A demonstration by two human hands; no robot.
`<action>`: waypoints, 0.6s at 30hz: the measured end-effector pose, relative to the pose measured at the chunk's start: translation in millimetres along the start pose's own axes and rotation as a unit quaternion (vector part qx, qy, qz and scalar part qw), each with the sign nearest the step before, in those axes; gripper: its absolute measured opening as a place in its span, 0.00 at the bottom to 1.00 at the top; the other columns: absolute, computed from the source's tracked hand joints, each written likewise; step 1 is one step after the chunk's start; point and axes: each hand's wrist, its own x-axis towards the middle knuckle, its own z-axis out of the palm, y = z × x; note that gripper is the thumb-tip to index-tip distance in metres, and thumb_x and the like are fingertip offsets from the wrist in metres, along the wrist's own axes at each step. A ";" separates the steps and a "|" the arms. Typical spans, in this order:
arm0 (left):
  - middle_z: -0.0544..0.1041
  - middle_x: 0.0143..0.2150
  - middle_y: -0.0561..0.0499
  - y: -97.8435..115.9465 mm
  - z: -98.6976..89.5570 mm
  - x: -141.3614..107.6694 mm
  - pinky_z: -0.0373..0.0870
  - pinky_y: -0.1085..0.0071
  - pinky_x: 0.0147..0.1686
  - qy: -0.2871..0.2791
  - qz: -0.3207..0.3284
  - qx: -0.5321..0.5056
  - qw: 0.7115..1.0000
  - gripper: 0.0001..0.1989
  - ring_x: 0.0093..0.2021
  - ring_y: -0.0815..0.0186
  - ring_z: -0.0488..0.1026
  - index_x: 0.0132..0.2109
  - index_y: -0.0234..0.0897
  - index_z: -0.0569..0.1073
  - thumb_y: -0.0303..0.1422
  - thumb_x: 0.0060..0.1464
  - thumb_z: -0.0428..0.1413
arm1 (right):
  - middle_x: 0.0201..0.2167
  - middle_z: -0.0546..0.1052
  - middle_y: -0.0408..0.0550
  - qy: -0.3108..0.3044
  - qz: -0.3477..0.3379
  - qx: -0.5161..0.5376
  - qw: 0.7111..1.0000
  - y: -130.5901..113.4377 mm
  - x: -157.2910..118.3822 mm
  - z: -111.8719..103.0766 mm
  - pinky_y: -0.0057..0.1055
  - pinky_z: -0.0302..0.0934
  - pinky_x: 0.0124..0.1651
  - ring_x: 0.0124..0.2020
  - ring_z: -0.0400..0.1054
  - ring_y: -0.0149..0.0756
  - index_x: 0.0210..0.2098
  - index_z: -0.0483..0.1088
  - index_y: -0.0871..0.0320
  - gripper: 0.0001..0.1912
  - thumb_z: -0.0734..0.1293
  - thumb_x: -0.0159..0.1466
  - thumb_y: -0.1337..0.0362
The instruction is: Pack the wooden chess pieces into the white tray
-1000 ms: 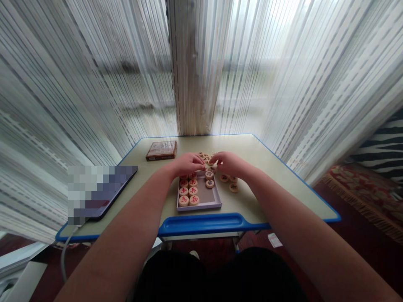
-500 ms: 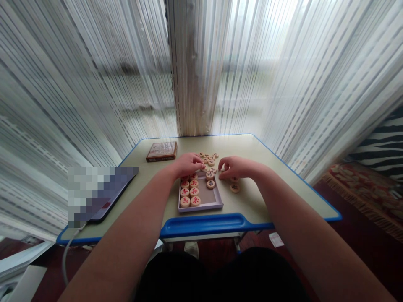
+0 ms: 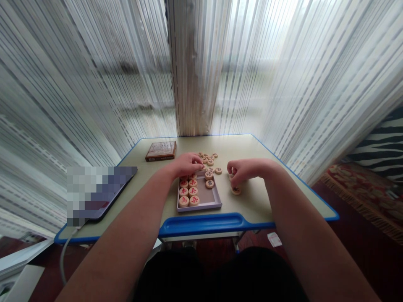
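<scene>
A shallow pale box (image 3: 217, 200) holds round wooden Chinese chess pieces. Red-marked pieces (image 3: 193, 191) fill its left side in two columns, and two dark-marked pieces (image 3: 209, 184) sit at its far right. My left hand (image 3: 189, 163) is over the box's far left corner, fingers closed at a chess piece (image 3: 204, 167) by its far edge. To the right of the box, my right hand (image 3: 242, 171) reaches down with bent fingers closed on a chess piece, mostly hidden beneath them. A dark-marked piece (image 3: 236, 191) lies right under its fingertips.
Several loose chess pieces (image 3: 210, 162) lie beyond the box on the pale table (image 3: 261, 205). A flat brown box (image 3: 160, 151) is at the back left. A tablet-like device (image 3: 110, 193) with a cable stands at the left. Striped curtains (image 3: 201, 84) hang behind the table.
My right hand has moved right and slightly toward me, from beside the box's far right corner to the pieces at the right. My left hand has stayed nearly in place.
</scene>
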 end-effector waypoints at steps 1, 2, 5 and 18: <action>0.75 0.41 0.48 -0.1 0.2 0.0 0.67 0.70 0.45 -0.001 -0.002 0.000 1.000 0.13 0.39 0.64 0.72 0.33 0.34 0.79 0.37 0.45 0.53 | 0.34 0.75 0.47 -0.007 -0.003 0.006 1.000 0.0 -0.6 0.4 0.27 0.58 0.26 0.31 0.69 0.37 0.42 0.68 0.56 0.25 0.71 0.44 0.60; 0.75 0.42 0.48 0.1 0.2 -0.2 0.67 0.70 0.45 -0.001 -0.003 0.000 1.000 0.13 0.39 0.64 0.71 0.33 0.34 0.78 0.37 0.45 0.53 | 0.34 0.75 0.47 -0.013 -0.005 0.015 1.000 0.2 -1.0 0.8 0.27 0.58 0.26 0.30 0.69 0.36 0.43 0.68 0.56 0.26 0.71 0.44 0.60; 0.75 0.41 0.48 2.1 -0.3 -1.0 0.67 0.70 0.45 -0.002 -0.001 -0.002 1.000 0.13 0.39 0.64 0.71 0.33 0.34 0.78 0.37 0.46 0.53 | 0.38 0.75 0.48 -0.030 -0.022 0.043 0.998 3.0 -0.6 1.3 0.28 0.61 0.28 0.30 0.70 0.35 0.45 0.68 0.55 0.31 0.74 0.41 0.59; 0.75 0.40 0.48 3.3 -0.6 -2.0 0.66 0.70 0.45 0.001 0.001 0.001 1.000 0.14 0.39 0.64 0.71 0.33 0.34 0.78 0.38 0.45 0.53 | 0.42 0.75 0.49 0.058 -0.055 0.054 0.995 -7.4 17.3 9.0 0.27 0.60 0.30 0.33 0.70 0.35 0.43 0.70 0.55 0.22 0.70 0.52 0.52</action>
